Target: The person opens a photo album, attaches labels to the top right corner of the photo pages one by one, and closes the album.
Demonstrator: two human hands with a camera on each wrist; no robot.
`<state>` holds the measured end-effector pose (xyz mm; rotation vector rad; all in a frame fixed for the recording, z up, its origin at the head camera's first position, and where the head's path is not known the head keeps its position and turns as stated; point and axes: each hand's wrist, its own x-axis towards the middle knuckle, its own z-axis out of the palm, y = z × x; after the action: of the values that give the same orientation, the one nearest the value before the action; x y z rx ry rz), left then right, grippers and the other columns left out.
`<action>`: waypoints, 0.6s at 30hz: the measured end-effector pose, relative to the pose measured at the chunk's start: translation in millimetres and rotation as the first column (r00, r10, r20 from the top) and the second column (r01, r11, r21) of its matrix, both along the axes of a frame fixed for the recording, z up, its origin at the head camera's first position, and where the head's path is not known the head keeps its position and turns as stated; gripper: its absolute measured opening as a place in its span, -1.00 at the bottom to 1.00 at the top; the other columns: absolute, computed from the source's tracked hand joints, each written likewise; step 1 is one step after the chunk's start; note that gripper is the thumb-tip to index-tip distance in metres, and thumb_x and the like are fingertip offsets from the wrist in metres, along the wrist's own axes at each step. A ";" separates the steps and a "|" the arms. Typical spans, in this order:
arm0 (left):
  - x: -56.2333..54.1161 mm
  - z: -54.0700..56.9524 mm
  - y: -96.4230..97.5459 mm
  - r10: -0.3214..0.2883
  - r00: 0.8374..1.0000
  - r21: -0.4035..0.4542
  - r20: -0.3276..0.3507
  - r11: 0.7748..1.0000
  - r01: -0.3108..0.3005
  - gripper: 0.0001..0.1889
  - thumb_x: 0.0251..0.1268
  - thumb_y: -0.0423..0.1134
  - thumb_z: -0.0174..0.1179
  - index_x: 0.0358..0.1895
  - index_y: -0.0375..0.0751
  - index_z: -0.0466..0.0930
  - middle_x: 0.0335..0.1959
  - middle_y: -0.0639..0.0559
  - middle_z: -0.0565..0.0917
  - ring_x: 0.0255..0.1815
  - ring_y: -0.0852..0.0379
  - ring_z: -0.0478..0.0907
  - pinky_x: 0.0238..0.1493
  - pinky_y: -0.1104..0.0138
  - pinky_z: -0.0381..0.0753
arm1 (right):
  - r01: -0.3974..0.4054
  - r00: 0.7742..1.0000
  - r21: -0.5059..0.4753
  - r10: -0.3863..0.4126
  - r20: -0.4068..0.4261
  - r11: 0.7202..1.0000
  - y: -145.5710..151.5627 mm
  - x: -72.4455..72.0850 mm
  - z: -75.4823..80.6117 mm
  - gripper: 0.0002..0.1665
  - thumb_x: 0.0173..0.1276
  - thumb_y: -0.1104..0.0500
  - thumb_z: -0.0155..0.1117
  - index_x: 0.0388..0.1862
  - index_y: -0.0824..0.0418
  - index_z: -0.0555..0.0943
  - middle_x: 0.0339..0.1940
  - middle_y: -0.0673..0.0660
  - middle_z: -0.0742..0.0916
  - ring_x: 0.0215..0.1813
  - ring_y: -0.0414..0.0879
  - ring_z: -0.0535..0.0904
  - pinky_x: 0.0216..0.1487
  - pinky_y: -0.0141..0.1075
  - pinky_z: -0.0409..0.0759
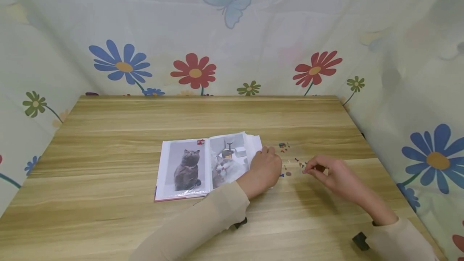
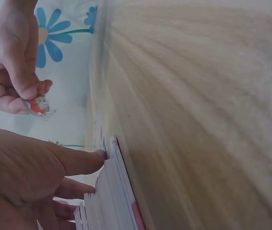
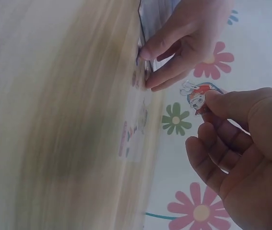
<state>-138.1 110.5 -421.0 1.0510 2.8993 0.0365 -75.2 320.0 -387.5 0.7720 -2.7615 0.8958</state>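
Note:
A photo album [image 1: 164,168] lies spread on the table, with a grey cat photo [image 1: 186,170] on its left page and another cat photo [image 1: 226,164] on the right. My left hand [image 1: 264,168] rests at the album's right edge, thumb and fingers pressing down where a clear sticker sheet [image 1: 294,157] meets it. Between thumb and forefinger, my right hand [image 1: 335,176] pinches a small cartoon sticker [image 3: 199,98] with red and white parts, held above the table. Small colourful stickers dot the clear sheet. In the left wrist view the album's page edges [image 2: 102,191] show as a stack.
The wooden table [image 1: 108,228] reaches back to a flower-printed cloth [image 1: 156,23], which also hangs along both sides. A small red sticker [image 1: 201,142] is at the top corner of the left page. Dark straps [image 1: 360,241] show near the sleeves.

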 end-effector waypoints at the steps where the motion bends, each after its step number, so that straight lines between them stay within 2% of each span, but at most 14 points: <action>1: 0.0 -0.3 -0.3 -0.002 1.000 0.003 -0.007 1.000 0.002 -0.81 0.49 -0.20 0.18 -0.11 -0.16 0.77 -0.15 -0.03 0.57 -0.10 0.04 0.46 -0.14 0.27 0.56 | 0.000 1.000 0.002 0.000 -0.005 1.000 -0.1 -0.9 0.5 -0.67 0.20 0.54 0.47 -0.27 0.12 0.72 -0.30 -0.02 0.79 -0.34 -0.24 0.65 -0.43 -0.36 0.64; 4: 0.4 -1.1 -2.1 -0.012 1.000 0.027 -0.027 1.000 0.013 -0.77 0.50 -0.14 0.19 -0.08 -0.19 0.77 -0.14 -0.04 0.57 -0.08 0.03 0.47 -0.13 0.26 0.57 | -0.007 1.000 -0.001 0.007 -0.015 1.000 -1.4 -3.4 3.0 -0.68 0.20 0.53 0.48 -0.29 0.12 0.69 -0.31 -0.04 0.78 -0.32 -0.26 0.63 -0.39 -0.37 0.64; 10: 1.5 -1.0 -6.2 -0.021 0.996 0.100 -0.087 0.995 0.029 -0.56 0.42 0.07 0.31 0.07 -0.26 0.73 -0.02 -0.06 0.60 0.08 -0.01 0.50 0.06 0.25 0.59 | -0.006 1.000 0.001 0.006 -0.009 1.000 -3.3 -7.1 7.1 -0.67 0.18 0.56 0.46 -0.31 0.16 0.66 -0.35 -0.04 0.75 -0.33 -0.29 0.61 -0.38 -0.35 0.63; 14: 5.1 7.6 -14.1 -0.018 0.994 0.138 -0.107 0.990 0.033 -0.52 0.40 0.07 0.32 0.13 -0.28 0.69 0.05 -0.07 0.62 0.13 -0.01 0.51 0.13 0.24 0.57 | -0.001 1.000 0.012 0.001 -0.013 1.000 -4.2 -7.8 9.1 -0.68 0.20 0.55 0.46 -0.31 0.16 0.66 -0.36 -0.06 0.74 -0.34 -0.26 0.62 -0.40 -0.35 0.62; 18: 9.8 19.3 -27.7 -0.006 0.998 0.177 -0.066 0.984 0.018 -0.45 0.42 0.05 0.32 0.27 -0.29 0.60 0.22 -0.11 0.58 0.30 -0.06 0.45 0.32 0.20 0.49 | 0.011 1.000 0.024 -0.011 0.005 1.000 -5.3 -8.0 11.0 -0.69 0.23 0.54 0.44 -0.30 0.14 0.67 -0.34 -0.06 0.76 -0.34 -0.24 0.63 -0.43 -0.36 0.61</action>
<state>-128.3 82.9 -401.7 1.1157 2.9941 0.2706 -83.2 314.6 -376.5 0.7590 -2.7826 0.8660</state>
